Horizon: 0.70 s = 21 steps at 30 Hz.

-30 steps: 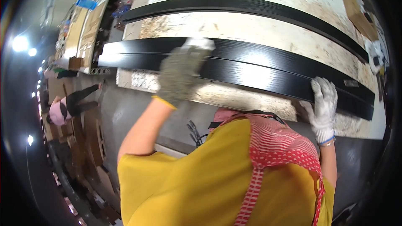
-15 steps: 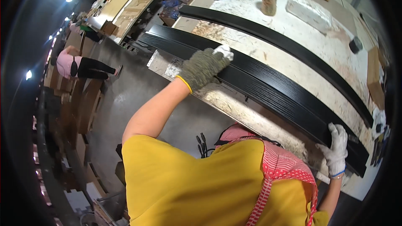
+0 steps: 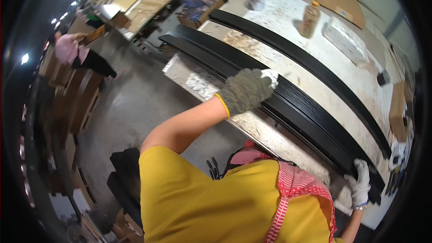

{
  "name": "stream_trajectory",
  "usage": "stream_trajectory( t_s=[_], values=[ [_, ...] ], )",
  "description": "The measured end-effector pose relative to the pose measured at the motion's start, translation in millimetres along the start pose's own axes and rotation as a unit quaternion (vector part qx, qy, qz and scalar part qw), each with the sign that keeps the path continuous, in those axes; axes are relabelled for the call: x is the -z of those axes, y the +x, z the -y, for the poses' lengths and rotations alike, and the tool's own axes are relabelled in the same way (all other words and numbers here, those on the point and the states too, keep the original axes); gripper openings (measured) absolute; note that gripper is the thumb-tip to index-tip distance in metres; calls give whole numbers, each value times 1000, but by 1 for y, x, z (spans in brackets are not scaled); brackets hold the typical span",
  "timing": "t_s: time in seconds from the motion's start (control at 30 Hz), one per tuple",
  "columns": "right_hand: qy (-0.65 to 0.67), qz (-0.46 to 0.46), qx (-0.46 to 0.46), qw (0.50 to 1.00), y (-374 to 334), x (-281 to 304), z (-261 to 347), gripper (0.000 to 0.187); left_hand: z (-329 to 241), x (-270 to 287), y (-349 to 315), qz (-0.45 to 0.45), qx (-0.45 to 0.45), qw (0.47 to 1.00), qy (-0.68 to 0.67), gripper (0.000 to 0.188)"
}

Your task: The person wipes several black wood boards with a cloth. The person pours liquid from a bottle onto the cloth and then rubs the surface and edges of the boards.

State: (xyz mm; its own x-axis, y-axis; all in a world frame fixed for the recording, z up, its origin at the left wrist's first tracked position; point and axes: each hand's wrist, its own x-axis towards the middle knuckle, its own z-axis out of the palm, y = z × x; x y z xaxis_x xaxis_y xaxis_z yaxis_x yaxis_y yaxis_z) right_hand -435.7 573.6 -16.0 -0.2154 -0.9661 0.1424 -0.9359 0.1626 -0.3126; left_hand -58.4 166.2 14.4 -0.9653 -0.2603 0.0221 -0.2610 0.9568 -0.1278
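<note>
The white, paint-stained worktop (image 3: 288, 18) carries two long black ribbed strips. The near long black ribbed strip (image 3: 310, 112), along the front edge, looks stiff, light and whippy; end grips suit it. The far strip (image 3: 297, 58) lies apart. The left hand (image 3: 246, 91) presses flat mid-length; the right hand (image 3: 360, 186) wraps its fingers around the end. One amber bottle (image 3: 309, 19) stands beyond.

long black strips (image 3: 310, 108) stacked along bench edge

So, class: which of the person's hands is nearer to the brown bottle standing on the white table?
Left. The left hand rests mid-length on the black strip stack, across the second strip from the bottle. The right hand grips the stack's far end, much farther away.
</note>
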Motion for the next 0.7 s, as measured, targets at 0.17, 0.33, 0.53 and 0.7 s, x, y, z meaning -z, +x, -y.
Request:
stream_trajectory(
  t_s=[0.17,0.33,0.53,0.7],
  values=[
    [3,16,-128,992,33,19,37,36,9,4,3,-15,-27,999,20,47],
    [-107,8,-86,990,-5,-2,39,65,-7,-5,-15,-16,-25,997,71,47],
    [-135,55,-27,989,54,-39,85,88,-11,0,-15,-31,53,992,-109,47],
    [-135,52,-34,989,59,-43,86,89,7,-2,-22,-250,114,946,-172,30]
  ],
)
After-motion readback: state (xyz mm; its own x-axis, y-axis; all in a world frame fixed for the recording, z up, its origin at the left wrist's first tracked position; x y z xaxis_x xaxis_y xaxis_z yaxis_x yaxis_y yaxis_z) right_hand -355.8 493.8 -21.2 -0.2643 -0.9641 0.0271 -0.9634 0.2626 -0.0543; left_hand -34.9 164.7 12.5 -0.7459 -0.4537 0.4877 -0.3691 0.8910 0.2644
